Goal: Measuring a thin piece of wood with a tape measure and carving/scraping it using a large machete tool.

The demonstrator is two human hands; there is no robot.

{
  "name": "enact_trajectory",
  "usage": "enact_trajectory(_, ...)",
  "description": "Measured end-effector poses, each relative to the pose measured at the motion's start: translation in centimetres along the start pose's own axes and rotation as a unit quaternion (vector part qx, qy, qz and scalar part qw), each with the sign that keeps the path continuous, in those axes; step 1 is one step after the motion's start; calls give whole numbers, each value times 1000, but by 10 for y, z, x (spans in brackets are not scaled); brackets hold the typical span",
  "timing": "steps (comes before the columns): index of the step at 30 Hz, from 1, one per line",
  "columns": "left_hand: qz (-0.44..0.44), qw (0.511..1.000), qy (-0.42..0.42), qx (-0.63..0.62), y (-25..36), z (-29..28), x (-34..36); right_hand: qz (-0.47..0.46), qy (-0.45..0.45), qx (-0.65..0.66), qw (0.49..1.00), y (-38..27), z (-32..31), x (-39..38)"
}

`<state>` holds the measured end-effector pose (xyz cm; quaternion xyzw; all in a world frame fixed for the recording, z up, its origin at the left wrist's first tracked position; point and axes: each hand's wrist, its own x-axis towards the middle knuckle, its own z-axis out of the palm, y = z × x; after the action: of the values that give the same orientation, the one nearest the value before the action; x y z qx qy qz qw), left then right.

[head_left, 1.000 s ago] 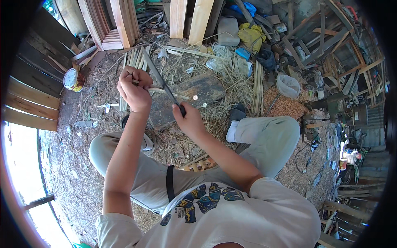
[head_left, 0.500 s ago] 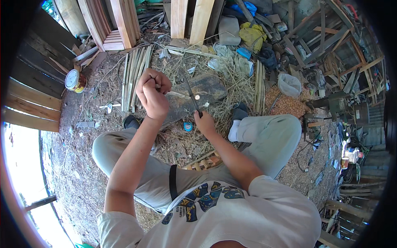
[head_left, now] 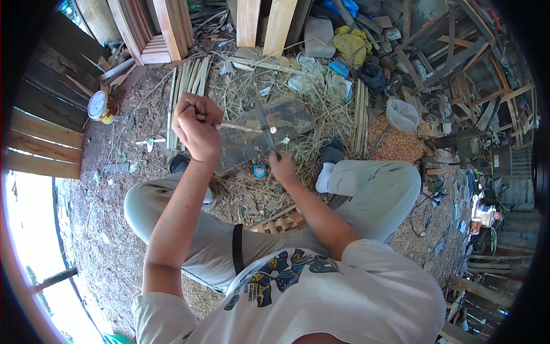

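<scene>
My left hand is closed round one end of a thin, pale wooden stick. The stick runs to the right, and its light round end shows just past the blade. In my right hand is the dark handle of a long knife, its blade pointing away from me across the stick near that end. Below both lies a dark, worn wooden board on the ground between my feet. A blue tape measure sits on the near side of the board.
Bundled slats lie left and right of the board. Dry shavings litter the ground. A paint can stands at the left; a pale plastic bag rests by a wood-chip pile. Planks stand at the back.
My left hand has shifted left, and more of the stick shows between it and the knife. The blade has turned, showing a broader face. My right hand has barely moved.
</scene>
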<state>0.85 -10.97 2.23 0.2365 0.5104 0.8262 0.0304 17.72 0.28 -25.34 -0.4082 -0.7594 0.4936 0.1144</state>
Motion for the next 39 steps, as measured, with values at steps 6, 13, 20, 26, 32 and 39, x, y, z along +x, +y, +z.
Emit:
enact_trajectory(6,4,998,-48,-38,-3,12,-6,78,-1,-98,992,47,-3,15)
enact_trajectory(13,4,999,-31,-22,-8,5,-6,75,-39,-51,995,-25,-9,-4)
enact_trajectory(20,12,999,-21,-24,-5,2,2,-52,-37,37,997,-46,-11,-11)
enact_trajectory(26,-6,999,-9,-36,-12,4,11,68,-39,-90,993,107,-25,3)
enact_trajectory(32,-17,998,16,-50,2,6,2,163,-105,8,981,18,-9,-9)
enact_trajectory(39,-6,998,-44,-54,-19,6,4,-82,-50,6,995,-43,7,-8)
